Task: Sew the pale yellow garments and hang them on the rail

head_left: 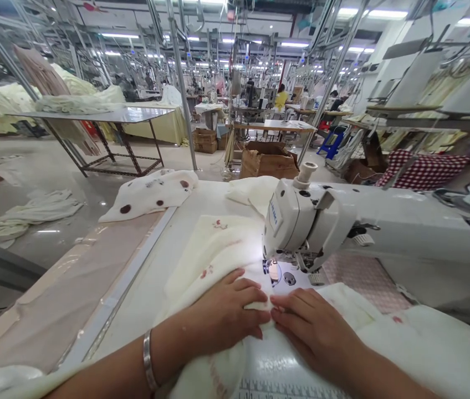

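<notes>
1. Pressing down on the cream cloth (214, 249) with the left hand (222, 313) - fingers laid flat, closed on nothing.
2. Likewise with the right hand (313, 327): palm down, open, fingertips meeting the left's over a small fold.
3. Spread across the worktop (135, 293), with that fold just short of the needle (274, 271) under the sewing machine (310, 216), at 12 o'clock from the fingertips.
4. Judged risky: so near the needle, easy to get pricked by sliding forward with the cloth.
5. Also prone to puckering or a crooked seam, given uneven pressure on the fold.
6. Possibly snagging too - bracelet (148, 360) riding against loose cloth at 7 o'clock.
7. Well apart at 10 o'clock: spotted cloth (152, 194).
</notes>
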A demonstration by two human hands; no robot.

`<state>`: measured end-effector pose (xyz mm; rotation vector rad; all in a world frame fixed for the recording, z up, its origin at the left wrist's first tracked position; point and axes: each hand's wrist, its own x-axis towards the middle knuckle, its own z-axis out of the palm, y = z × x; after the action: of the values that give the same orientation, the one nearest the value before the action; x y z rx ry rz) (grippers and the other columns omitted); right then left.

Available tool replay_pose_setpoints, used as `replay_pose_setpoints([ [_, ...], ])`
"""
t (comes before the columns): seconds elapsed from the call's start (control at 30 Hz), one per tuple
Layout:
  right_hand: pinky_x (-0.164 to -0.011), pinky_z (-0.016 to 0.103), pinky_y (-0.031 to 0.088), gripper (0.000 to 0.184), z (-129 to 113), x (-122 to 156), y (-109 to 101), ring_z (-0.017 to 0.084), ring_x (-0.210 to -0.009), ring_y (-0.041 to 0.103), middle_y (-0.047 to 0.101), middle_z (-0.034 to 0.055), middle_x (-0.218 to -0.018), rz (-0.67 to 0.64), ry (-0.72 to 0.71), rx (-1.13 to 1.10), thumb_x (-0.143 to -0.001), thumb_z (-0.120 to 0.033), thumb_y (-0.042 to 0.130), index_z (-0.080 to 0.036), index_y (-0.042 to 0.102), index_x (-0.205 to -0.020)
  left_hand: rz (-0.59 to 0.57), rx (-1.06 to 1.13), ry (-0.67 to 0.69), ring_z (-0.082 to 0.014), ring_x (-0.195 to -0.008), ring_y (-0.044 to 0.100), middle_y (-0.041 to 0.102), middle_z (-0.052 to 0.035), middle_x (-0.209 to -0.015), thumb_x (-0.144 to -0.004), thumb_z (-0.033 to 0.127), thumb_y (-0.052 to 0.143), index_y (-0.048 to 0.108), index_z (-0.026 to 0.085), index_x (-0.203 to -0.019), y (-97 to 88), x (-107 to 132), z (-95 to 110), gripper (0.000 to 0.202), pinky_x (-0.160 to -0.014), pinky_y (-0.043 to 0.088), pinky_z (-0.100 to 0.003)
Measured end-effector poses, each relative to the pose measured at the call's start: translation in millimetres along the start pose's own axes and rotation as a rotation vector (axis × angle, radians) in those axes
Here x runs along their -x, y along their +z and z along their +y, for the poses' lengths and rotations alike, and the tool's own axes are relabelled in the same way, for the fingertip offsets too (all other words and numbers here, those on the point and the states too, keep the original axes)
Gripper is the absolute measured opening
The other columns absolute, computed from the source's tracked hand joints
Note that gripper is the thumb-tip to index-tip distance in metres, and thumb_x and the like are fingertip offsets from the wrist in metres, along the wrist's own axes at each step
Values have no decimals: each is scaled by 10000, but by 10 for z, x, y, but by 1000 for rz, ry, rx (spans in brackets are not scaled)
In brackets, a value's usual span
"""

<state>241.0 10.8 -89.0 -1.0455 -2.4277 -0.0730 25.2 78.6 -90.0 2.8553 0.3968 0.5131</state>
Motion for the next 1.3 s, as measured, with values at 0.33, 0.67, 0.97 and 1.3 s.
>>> replay_pose_setpoints([
  [0.33,-603,284,407,198,179,-139,57,173,-734,531,594,82,-827,-52,80,77,-895,-153,429,-170,621,-936,-37,69,-68,-173,-1075,484,571,-10,-1170,-920,304,481,628,264,-1035,-54,-106,-228,191,-1059,215,-394],
  [0.67,-555,240,394,252,274,-97,195,139,-718,584,638,80,-917,-12,145,166,-932,-216,395,-196,629,-1024,22,76,-87,-164,-952,512,591,-4,-1029,-932,260,448,637,223,-946,-96,-308,-544,193,-920,351,-319],
  [0.97,-619,284,404,220,-9,-161,-81,166,-736,546,609,57,-806,-16,110,99,-903,-175,415,-199,622,-972,62,-55,-290,-251,-1112,485,554,-81,-1186,-917,275,453,573,189,-1095,62,-74,-65,231,-1003,311,-470],
  [1.3,-574,285,371,136,-710,378,-34,155,-650,474,536,28,-699,-63,112,-96,-850,-137,497,-197,594,-923,13,-126,-427,-182,-689,568,627,-32,-776,-875,226,493,609,196,-856,65,153,512,121,-622,469,-306],
])
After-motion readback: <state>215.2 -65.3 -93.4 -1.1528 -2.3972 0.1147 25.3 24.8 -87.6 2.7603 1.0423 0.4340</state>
